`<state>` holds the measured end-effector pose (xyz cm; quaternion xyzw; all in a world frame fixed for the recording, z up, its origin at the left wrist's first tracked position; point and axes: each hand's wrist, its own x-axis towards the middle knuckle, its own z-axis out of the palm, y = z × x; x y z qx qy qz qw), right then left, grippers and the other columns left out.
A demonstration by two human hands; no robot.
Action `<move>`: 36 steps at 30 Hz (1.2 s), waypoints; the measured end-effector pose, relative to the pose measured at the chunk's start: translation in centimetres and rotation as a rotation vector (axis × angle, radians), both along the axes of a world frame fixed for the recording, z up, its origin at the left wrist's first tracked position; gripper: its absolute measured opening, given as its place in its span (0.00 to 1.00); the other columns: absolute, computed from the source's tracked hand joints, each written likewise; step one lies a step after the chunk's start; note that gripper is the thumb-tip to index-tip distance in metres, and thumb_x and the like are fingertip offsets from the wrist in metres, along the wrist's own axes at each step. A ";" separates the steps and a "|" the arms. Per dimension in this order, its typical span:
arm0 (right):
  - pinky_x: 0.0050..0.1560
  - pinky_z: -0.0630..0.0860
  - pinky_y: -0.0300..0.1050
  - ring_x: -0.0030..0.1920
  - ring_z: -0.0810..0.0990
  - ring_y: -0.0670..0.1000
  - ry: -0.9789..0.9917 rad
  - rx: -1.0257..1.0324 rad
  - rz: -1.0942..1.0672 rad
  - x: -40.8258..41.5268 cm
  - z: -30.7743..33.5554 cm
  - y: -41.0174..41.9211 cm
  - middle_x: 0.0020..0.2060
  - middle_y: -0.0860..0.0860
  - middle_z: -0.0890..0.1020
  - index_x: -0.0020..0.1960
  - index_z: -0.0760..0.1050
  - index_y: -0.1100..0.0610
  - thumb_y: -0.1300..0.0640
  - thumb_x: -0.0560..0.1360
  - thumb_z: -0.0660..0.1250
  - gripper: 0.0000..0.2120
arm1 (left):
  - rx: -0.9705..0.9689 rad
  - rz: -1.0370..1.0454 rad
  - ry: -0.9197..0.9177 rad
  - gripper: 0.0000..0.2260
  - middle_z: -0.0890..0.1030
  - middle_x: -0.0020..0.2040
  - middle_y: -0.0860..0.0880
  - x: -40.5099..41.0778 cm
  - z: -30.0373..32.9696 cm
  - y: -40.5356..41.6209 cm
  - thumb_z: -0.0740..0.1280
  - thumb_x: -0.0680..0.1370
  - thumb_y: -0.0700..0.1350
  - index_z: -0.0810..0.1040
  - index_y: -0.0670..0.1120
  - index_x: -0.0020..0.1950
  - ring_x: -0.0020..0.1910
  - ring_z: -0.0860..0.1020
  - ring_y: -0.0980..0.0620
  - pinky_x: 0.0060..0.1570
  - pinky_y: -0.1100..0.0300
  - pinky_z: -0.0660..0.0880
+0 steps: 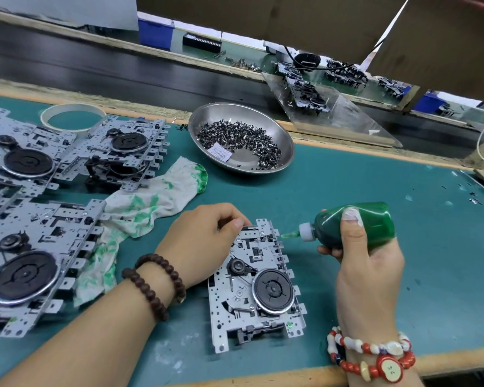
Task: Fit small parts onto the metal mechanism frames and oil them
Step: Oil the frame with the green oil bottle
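Left hand point(204, 241) pinning frame point(256, 286), right hand point(361, 255) squeezing oil bottle point(355, 226); over-squeeze floods far edge.

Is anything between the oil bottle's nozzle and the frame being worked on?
Nothing visible. The oil bottle in the right hand points its nozzle across bare mat at the frame, which the left hand holds at its top left.

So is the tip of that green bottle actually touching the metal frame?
Cannot tell. In the head view the green bottle's nozzle tip reaches the metal frame's right edge, but neither contact nor gap shows plainly.
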<state>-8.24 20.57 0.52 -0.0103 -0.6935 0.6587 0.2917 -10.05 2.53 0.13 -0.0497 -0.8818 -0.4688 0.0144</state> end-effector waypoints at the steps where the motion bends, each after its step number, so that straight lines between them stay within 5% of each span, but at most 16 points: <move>1: 0.30 0.75 0.33 0.34 0.80 0.42 0.004 -0.001 0.001 0.0 0.0 -0.1 0.33 0.43 0.82 0.44 0.73 0.54 0.48 0.70 0.63 0.10 | 0.001 0.002 0.001 0.11 0.74 0.29 0.58 0.0 0.0 0.0 0.61 0.78 0.48 0.76 0.59 0.38 0.30 0.70 0.67 0.32 0.72 0.66; 36: 0.29 0.74 0.31 0.31 0.79 0.39 0.007 0.006 0.020 0.1 0.3 -0.1 0.29 0.40 0.82 0.45 0.70 0.58 0.49 0.71 0.61 0.12 | 0.017 -0.007 0.029 0.12 0.75 0.30 0.59 0.0 -0.1 0.0 0.62 0.78 0.47 0.75 0.60 0.36 0.30 0.71 0.67 0.31 0.74 0.65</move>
